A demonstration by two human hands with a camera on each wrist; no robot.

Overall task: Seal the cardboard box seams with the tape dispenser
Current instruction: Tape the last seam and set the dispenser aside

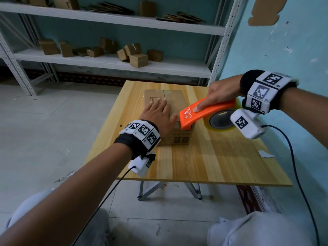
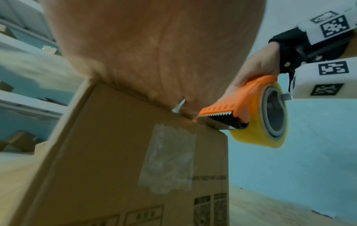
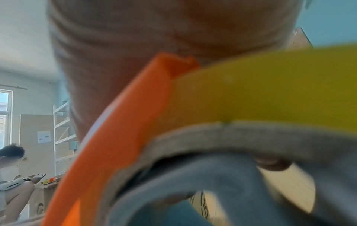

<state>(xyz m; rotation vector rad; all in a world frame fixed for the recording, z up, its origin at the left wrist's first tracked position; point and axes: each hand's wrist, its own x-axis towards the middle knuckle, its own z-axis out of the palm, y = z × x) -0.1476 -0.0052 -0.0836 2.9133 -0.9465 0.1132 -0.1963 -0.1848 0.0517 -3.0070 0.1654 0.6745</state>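
Note:
A closed cardboard box (image 1: 174,99) stands on the wooden table (image 1: 221,157). My left hand (image 1: 158,112) lies flat on the box top, fingers straight, pressing the flaps down. My right hand (image 1: 218,96) grips the orange tape dispenser (image 1: 204,110) with a yellowish tape roll (image 1: 221,121), forefinger stretched along its top. The dispenser's toothed front edge (image 2: 218,114) sits at the box's near right top corner, next to my left thumb. An old clear tape patch (image 2: 170,159) runs down the box's near side (image 2: 115,168). The right wrist view is filled by the dispenser (image 3: 123,122) and roll (image 3: 270,91).
White metal shelves (image 1: 106,59) with several small cardboard boxes stand behind the table. A blue wall (image 1: 284,41) is close on the right. A paper scrap (image 1: 265,154) lies near the table's right edge. Cables hang from both wrists. Another person (image 3: 11,175) sits far off.

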